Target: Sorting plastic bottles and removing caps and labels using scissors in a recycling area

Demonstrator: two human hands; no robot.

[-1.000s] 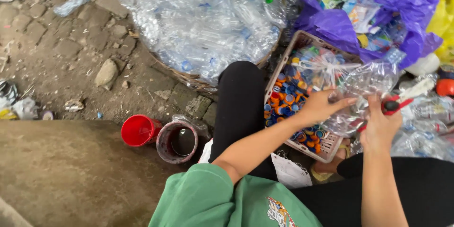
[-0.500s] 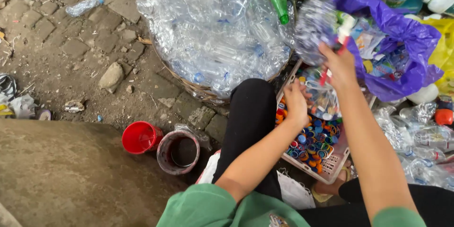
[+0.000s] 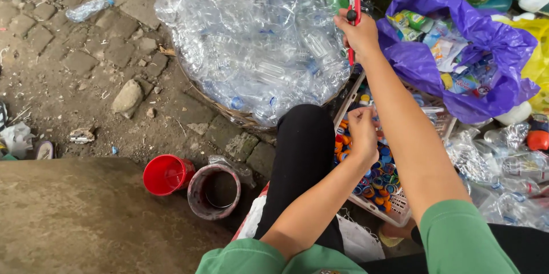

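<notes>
My right hand (image 3: 359,34) is raised over the wicker basket (image 3: 240,118) heaped with clear plastic bottles (image 3: 257,40). It grips a red-handled cutter (image 3: 353,5) with its white blade pointing up. My left hand (image 3: 362,132) hovers lower, over a pale crate (image 3: 382,212) filled with coloured bottle caps (image 3: 377,180). Its fingers are pinched together; whether something small is between them I cannot make out. My black-clad knee (image 3: 303,154) lies between basket and crate.
A purple bag (image 3: 457,74) of wrappers sits at the right, with crushed clear bottles (image 3: 503,165) below it. A red cup (image 3: 167,174) and a dark pot (image 3: 213,190) stand on the paving beside a concrete slab (image 3: 86,217). A stone (image 3: 127,98) lies on the ground.
My right hand has swung up from the crate to the basket with the cutter, and the clear bottle it carried has left it. My left hand stayed down at the crate of caps.
</notes>
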